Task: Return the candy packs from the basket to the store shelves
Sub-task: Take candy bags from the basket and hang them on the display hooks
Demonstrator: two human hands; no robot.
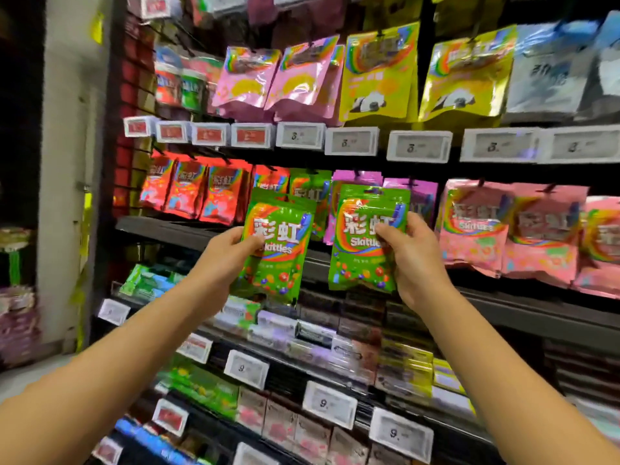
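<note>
My left hand (pixel 231 250) grips a green Skittles pack (pixel 278 250) by its left edge, with what looks like a second green pack stacked behind it. My right hand (pixel 409 250) pinches another green Skittles pack (pixel 365 236) at its right side. Both packs are held upright in front of the middle row of hanging candy, close to the green packs on the peg (pixel 308 193) between the red packs (pixel 191 189) and the purple packs (pixel 419 196). The basket is out of view.
Pink packs (pixel 510 229) hang to the right, pink and yellow bags (pixel 379 72) on the row above. White price tags (pixel 419 146) line the shelf edges. Lower shelves (pixel 302 370) hold boxed sweets. A pale pillar (pixel 67 162) stands to the left.
</note>
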